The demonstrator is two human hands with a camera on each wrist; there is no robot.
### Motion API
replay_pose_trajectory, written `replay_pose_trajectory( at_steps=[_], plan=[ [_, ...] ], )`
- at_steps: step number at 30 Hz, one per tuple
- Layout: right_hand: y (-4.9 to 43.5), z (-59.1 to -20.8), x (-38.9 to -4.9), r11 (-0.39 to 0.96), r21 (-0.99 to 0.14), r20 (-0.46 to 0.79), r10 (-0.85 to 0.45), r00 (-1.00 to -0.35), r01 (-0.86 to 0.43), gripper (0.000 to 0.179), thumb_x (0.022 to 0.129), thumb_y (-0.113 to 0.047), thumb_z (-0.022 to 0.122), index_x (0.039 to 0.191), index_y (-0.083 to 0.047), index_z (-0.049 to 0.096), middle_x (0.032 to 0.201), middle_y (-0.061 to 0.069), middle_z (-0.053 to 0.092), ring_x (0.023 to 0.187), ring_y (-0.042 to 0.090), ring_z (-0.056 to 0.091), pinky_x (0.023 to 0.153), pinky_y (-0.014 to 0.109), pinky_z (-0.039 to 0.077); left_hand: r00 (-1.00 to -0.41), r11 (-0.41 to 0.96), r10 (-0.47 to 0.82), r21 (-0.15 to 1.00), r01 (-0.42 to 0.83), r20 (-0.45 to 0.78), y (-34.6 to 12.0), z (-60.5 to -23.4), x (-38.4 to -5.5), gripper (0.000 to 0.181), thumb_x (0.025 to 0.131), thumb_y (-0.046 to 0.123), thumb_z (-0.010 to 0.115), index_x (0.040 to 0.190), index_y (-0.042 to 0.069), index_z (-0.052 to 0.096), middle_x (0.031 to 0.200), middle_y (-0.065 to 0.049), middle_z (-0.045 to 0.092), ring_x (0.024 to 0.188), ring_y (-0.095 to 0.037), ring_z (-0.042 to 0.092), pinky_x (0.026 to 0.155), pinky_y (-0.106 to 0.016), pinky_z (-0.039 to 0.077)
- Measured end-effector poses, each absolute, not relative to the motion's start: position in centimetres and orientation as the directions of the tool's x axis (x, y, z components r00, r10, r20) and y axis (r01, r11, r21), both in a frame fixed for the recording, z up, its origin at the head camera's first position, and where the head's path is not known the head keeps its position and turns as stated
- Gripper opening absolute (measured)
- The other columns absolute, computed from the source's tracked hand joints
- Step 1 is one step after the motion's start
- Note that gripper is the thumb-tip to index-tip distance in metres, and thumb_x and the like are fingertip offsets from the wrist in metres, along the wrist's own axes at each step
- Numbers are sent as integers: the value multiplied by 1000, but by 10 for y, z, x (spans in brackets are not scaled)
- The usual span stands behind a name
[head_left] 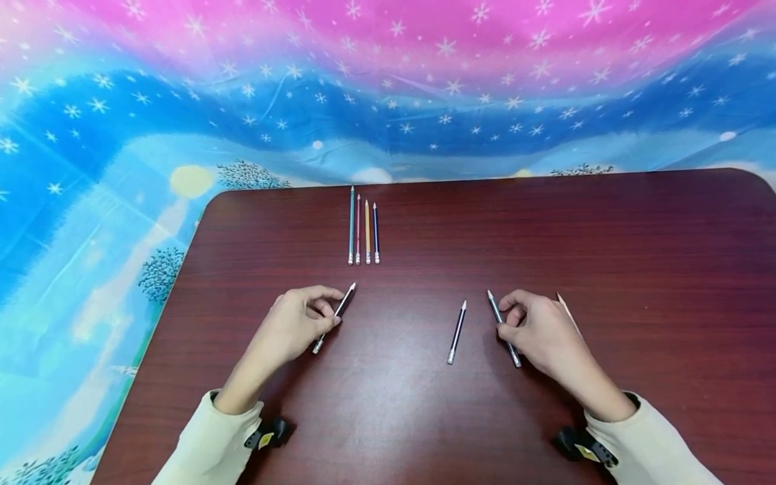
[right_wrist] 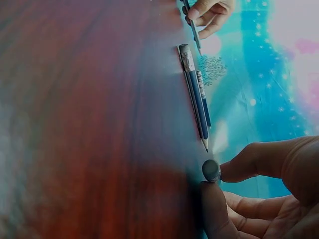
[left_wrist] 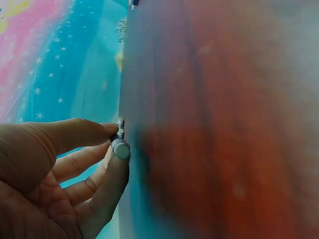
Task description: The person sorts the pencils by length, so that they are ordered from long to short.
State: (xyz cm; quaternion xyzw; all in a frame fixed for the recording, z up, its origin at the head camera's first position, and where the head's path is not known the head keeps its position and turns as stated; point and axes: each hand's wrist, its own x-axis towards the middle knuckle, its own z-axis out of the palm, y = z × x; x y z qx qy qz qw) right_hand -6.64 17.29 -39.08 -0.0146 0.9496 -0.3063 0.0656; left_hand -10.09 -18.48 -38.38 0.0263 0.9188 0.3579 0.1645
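My left hand (head_left: 301, 320) pinches a dark pencil (head_left: 347, 300) between thumb and fingers, tip slanting away to the right. Its pale eraser end (left_wrist: 120, 150) faces the camera in the left wrist view. On the right, my right hand (head_left: 538, 330) pinches another dark pencil (head_left: 494, 308), whose tip leans away to the left; the right wrist view shows its round eraser end (right_wrist: 211, 170). Between the hands a dark blue pencil (head_left: 457, 333) lies on the table, nearer the right one. Partly hidden behind the right hand is a pencil (head_left: 567, 310) with a light tip.
Toward the far edge of the brown table (head_left: 606, 236), a teal pencil (head_left: 351, 225), a dark pink pencil (head_left: 358, 232), a yellow pencil (head_left: 367, 232) and a blue pencil (head_left: 376, 232) lie side by side, tips away. A snowflake-patterned cloth (head_left: 388, 81) hangs behind.
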Motion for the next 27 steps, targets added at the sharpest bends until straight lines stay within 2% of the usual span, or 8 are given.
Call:
replay_pose_trajectory(
  at_steps=[5,9,13,16,22,27],
  plan=[
    [173,-391,-67,801,-598,-120,-64,-991,20,22,72,-7,69,94,-6,67,64,-5,60,59,9,51,88,43,35,-946,706,147,700,-105,-290,-178,-378,-114,32,88,7,66,118,17,69,86,0,71,71,-11,65,57,-26,48],
    [174,-390,-68,791,-611,-133,-65,-989,30,22,72,-7,68,94,-5,66,65,-4,60,59,10,51,87,41,34,-944,630,133,761,-154,-301,-167,-373,-130,35,89,5,63,123,15,66,91,-6,72,74,-14,68,59,-25,54],
    [175,-391,-69,780,-625,-145,-68,-987,38,22,72,-6,68,94,-5,66,66,-4,60,57,8,52,74,28,36,-949,538,129,824,-178,-289,-155,-370,-148,39,89,2,60,127,10,63,97,-13,72,82,-19,72,66,-29,61],
    [176,-392,-69,759,-650,-152,-71,-986,46,23,73,-5,67,95,-4,66,66,-3,61,55,7,52,64,22,39,-953,505,118,843,-185,-280,-145,-370,-162,38,89,3,59,126,10,64,97,-15,72,80,-18,72,67,-31,61],
    [177,-391,-70,683,-725,-199,-86,-976,87,26,75,-1,64,100,1,63,68,2,61,50,8,55,50,23,48,-963,490,67,849,-196,-261,-126,-374,-187,32,89,6,65,121,9,66,87,-9,71,67,-11,69,67,-29,61],
    [178,-391,-70,652,-751,-219,-93,-971,107,26,76,0,63,102,2,63,70,4,61,51,9,56,48,26,51,-973,504,32,844,-183,-230,-114,-379,-201,30,87,6,70,117,7,68,82,-6,69,66,-10,68,64,-26,60]
  ],
)
